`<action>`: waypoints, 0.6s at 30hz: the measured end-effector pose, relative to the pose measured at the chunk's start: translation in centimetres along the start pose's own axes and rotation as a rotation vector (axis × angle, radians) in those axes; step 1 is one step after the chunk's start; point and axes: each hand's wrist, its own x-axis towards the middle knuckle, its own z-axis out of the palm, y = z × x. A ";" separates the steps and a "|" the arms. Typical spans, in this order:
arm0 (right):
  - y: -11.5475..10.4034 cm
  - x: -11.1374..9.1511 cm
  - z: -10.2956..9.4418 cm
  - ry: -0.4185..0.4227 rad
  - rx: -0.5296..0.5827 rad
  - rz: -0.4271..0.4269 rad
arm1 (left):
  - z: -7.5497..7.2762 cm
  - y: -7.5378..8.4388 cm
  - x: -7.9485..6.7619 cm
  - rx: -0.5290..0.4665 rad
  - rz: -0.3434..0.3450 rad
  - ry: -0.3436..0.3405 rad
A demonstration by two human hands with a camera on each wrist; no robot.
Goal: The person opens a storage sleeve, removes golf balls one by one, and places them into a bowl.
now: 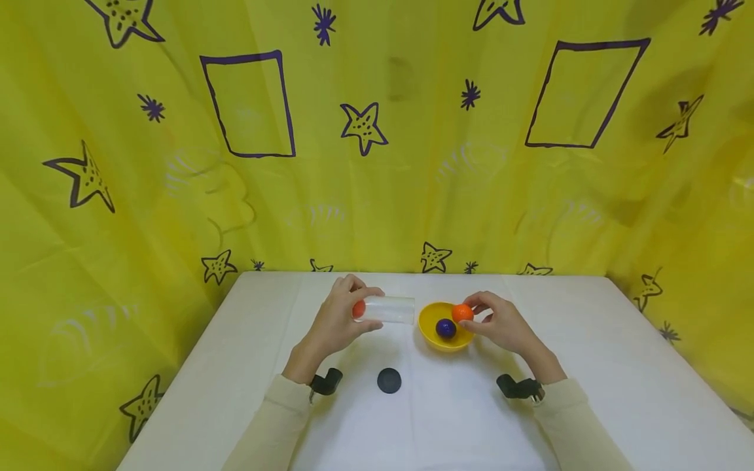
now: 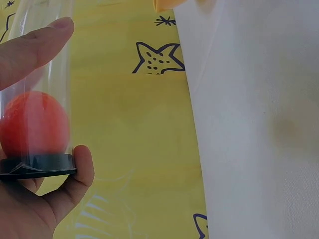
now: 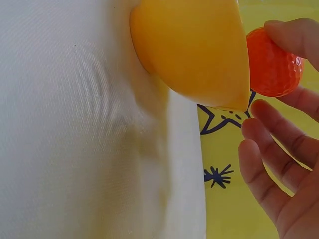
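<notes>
My left hand (image 1: 338, 317) grips a clear plastic tube (image 1: 391, 309), which lies sideways above the table with its far end toward the bowl. Inside the tube, at the end by my palm, is a red-orange ball (image 2: 35, 124), resting by a black end cap (image 2: 45, 165). My right hand (image 1: 501, 324) pinches an orange golf ball (image 3: 274, 62) between thumb and fingers, at the right rim of a yellow bowl (image 1: 434, 341). The other right fingers are spread loosely below the ball. A dark purple ball (image 1: 446, 328) lies inside the bowl.
A round black lid (image 1: 389, 381) lies flat on the white table (image 1: 459, 418), nearer to me than the tube and bowl. Yellow curtains (image 1: 377, 196) with star drawings hang behind the table and at both sides. Small black devices (image 1: 518, 387) are strapped at both wrists.
</notes>
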 end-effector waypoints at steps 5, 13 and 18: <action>0.1 0.0 0.1 -0.014 -0.016 -0.016 | 0.0 -0.3 0.1 0.012 0.006 -0.013; 0.6 0.1 0.2 -0.051 -0.012 -0.025 | 0.2 -0.4 0.3 0.003 -0.003 -0.004; 0.6 0.2 0.3 -0.083 -0.014 -0.007 | 0.0 -0.5 0.1 0.001 -0.013 -0.005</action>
